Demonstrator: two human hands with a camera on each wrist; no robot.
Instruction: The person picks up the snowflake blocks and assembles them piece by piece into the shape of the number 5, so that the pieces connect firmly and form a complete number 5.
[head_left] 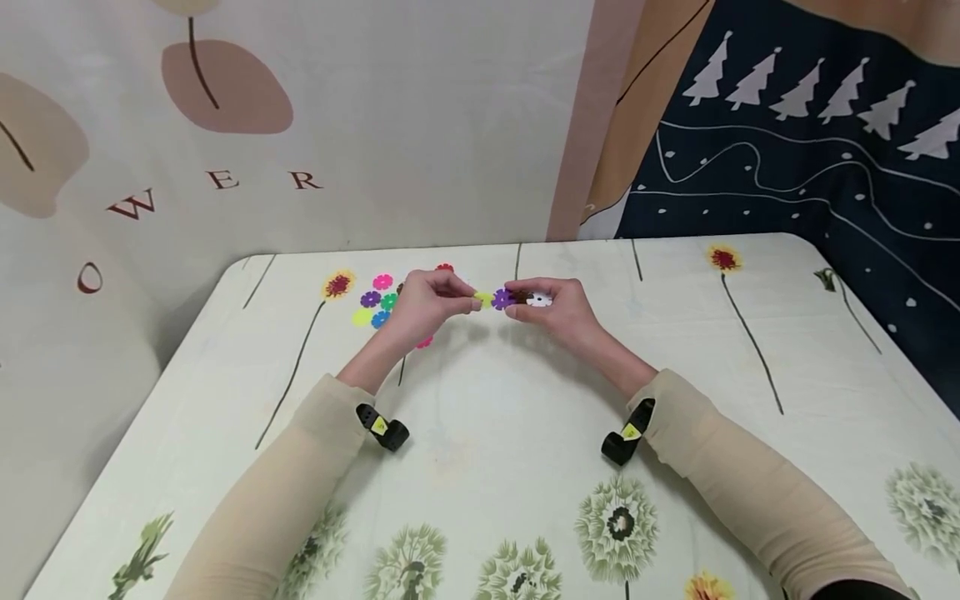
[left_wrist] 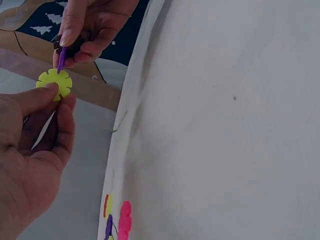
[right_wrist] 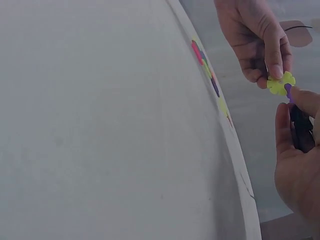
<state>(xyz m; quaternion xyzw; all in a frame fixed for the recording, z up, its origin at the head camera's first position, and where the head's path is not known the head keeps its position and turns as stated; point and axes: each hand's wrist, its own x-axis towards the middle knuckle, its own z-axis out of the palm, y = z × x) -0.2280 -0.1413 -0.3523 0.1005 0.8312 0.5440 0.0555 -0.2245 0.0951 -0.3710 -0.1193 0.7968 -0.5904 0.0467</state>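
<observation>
Both hands meet above the far middle part of the table. My left hand point(head_left: 423, 310) pinches a yellow notched plastic disc point(left_wrist: 54, 82) between thumb and fingers. Directly right of it, a purple notched disc point(head_left: 501, 299) is held by my right hand point(head_left: 564, 315). A dark brown disc point(head_left: 521, 297) and a white disc point(head_left: 540, 299) show in a row behind the purple one, partly covered by the right fingers. In the left wrist view the purple disc stands edge-on against a notch of the yellow disc, the two meeting at an angle.
Loose notched discs lie left of and behind the left hand, among them a pink disc point(head_left: 382, 282), a purple one, a green one, a blue disc point(head_left: 380, 319) and a yellow disc point(head_left: 362, 317). The flower-printed tablecloth point(head_left: 517, 433) runs back to a fabric-covered wall point(head_left: 435, 125).
</observation>
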